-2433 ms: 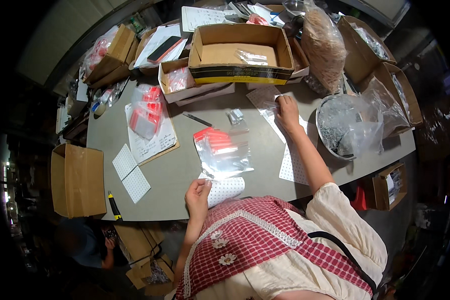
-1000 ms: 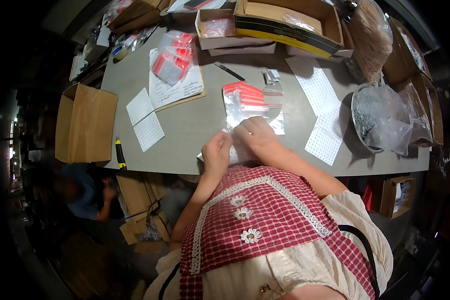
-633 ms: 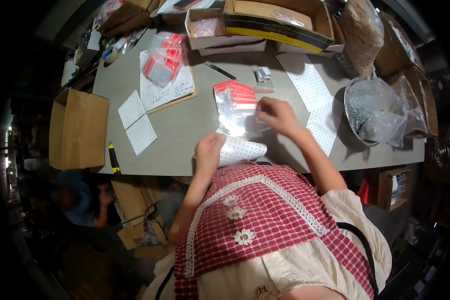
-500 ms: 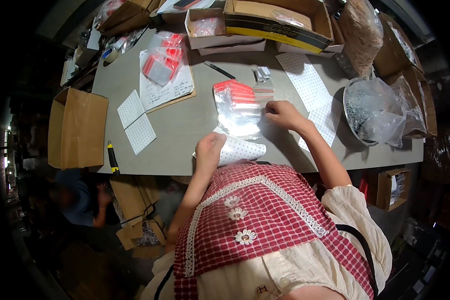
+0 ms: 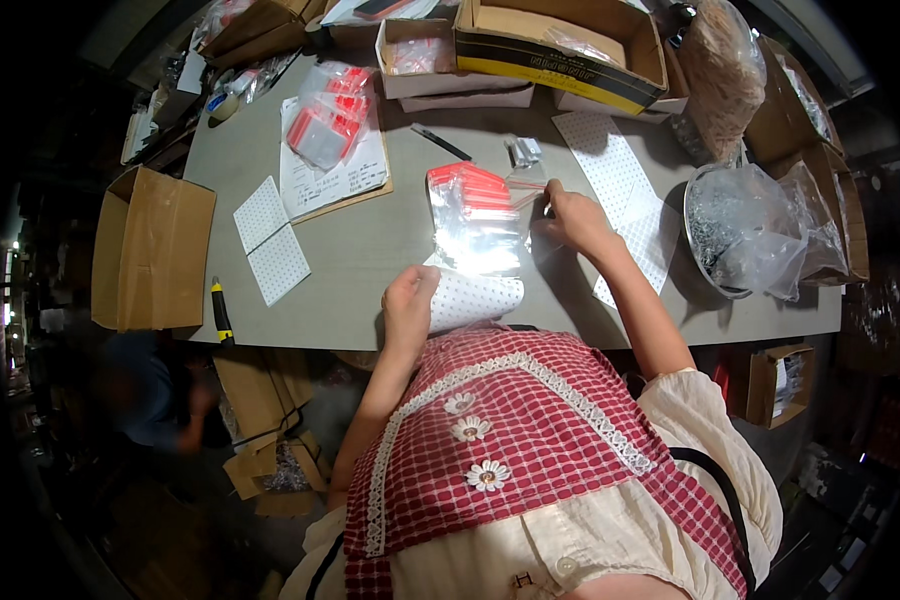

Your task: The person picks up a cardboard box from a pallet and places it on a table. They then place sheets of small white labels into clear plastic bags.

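My left hand (image 5: 408, 305) is closed on the left edge of a curled white sheet with rows of small grey dots (image 5: 475, 298), at the table's front edge. My right hand (image 5: 577, 222) pinches the right edge of a small clear zip bag (image 5: 528, 194) with a thin red line, its fingertips at the seal. Between the hands lies a fanned stack of clear zip bags with red tops (image 5: 475, 225), its lower end beside the sheet. Just beyond the pinched bag sits a small clear packet with grey pieces (image 5: 523, 152).
Dotted sheets (image 5: 610, 160) lie to the right, beside a metal bowl (image 5: 698, 250) with small metal parts and plastic. Left are a folded dotted sheet (image 5: 272, 242), a yellow-black cutter (image 5: 220, 310) and a cardboard box (image 5: 165, 250). Open boxes (image 5: 560, 60) line the back; a co-worker (image 5: 155, 390) is lower left.
My right hand has moved up and slightly right, its fingertips now on the small zip bag's edge. The curled sheet in my left hand has shifted slightly left.
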Tool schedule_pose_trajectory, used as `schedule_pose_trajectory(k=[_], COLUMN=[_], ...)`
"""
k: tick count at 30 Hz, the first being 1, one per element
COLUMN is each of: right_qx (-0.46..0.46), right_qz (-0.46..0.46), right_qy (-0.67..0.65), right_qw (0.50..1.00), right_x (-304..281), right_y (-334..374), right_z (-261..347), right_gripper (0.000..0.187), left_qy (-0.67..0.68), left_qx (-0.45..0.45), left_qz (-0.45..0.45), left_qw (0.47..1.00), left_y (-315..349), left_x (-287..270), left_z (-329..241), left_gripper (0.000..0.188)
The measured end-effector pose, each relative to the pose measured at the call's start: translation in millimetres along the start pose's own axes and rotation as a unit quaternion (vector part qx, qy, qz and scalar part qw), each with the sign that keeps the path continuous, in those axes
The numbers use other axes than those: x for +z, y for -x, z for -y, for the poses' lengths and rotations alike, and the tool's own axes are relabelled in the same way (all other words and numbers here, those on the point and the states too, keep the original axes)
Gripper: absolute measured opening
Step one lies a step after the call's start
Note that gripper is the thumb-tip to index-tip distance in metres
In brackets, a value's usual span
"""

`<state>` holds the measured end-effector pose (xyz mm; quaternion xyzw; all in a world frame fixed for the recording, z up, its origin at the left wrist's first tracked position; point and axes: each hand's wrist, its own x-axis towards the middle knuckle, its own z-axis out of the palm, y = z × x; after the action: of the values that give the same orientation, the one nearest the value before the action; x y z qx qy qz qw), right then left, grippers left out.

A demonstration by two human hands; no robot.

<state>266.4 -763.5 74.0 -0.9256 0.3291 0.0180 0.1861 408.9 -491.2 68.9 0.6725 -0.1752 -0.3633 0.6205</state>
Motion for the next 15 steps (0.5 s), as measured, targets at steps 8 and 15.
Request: schedule_pose_trajectory(k=[8,15], right_qx=[-0.038,0.037], right_qz=[0.098,-0.208], right_qy=[-0.191,-0.568], right_qw=[0.976,0.795], right_x=[-23,-133], right_y=[-23,-77], right_z=[-30,-57], right_gripper=[0.018,0.017], left_qy=[0.025,0.042], left_qx=[-0.008,0.006], left_qz=[0.025,0.022], left_qw=[0.999,0.999], left_y=[1,2], left_x=[-1,-1], left_z=[-2,-10], left_gripper=[0.022,0.02])
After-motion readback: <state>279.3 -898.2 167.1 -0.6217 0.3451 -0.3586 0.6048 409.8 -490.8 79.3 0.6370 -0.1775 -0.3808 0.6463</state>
